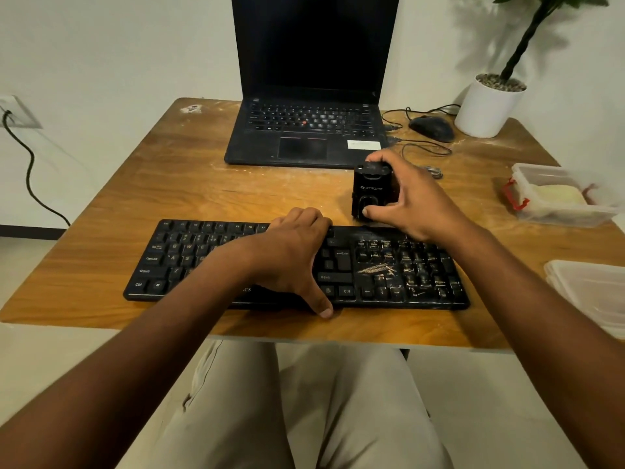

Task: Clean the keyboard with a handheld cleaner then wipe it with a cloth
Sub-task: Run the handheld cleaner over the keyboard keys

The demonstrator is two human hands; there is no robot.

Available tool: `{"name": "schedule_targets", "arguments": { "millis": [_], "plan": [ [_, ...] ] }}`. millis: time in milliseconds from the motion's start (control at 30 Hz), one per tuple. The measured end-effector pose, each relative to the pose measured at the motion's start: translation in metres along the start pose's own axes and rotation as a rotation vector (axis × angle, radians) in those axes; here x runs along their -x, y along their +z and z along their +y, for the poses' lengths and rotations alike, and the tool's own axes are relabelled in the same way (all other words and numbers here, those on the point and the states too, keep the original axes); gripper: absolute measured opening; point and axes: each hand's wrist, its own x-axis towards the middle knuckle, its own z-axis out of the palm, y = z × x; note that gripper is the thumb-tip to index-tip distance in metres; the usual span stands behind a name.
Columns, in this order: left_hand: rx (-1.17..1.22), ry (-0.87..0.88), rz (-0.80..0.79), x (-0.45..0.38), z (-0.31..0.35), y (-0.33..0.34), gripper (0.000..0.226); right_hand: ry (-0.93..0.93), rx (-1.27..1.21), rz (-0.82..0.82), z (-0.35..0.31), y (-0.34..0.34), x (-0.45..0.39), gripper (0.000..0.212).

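A black keyboard (399,275) lies along the near edge of the wooden table (135,198), with pale dust and crumbs on its right half. My left hand (291,255) lies across the keyboard's middle, fingers curled over the far edge and thumb at the near edge. My right hand (412,198) grips a small black handheld cleaner (367,191) standing upright just behind the keyboard's right part, fingers on its top and thumb at its lower front. A yellowish cloth (554,194) lies inside a clear container at the right.
An open black laptop (304,140) stands behind the keyboard. A black mouse (431,128) with loose cables and a white plant pot (487,106) sit at the back right. A clear plastic container (554,218) and lid (592,292) occupy the right edge.
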Motion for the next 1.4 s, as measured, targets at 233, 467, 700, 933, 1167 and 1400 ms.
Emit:
{"name": "schedule_targets", "arguments": {
  "millis": [233,467,700,933,1167,1400],
  "plan": [
    [0.01,0.004,0.0,0.0,0.0,0.0,0.124,0.023,-0.101,-0.101,0.003,-0.008,0.006,0.07],
    [0.003,0.004,0.002,-0.001,-0.001,0.0,0.124,0.019,-0.144,0.014,0.009,-0.007,0.005,0.066],
    [0.013,-0.004,-0.012,-0.001,-0.001,0.0,0.127,0.046,-0.018,0.038,0.013,-0.001,0.003,0.069],
    [0.016,0.003,-0.006,-0.002,-0.002,0.001,0.126,0.059,-0.216,0.002,0.01,-0.004,0.016,0.065],
    [0.004,-0.007,-0.018,0.0,-0.001,0.0,0.13,0.08,-0.029,0.178,0.007,-0.007,0.011,0.066],
    [0.007,-0.01,-0.017,-0.002,-0.001,0.0,0.129,0.106,-0.001,0.175,0.012,0.003,0.022,0.069]
  ]
}}
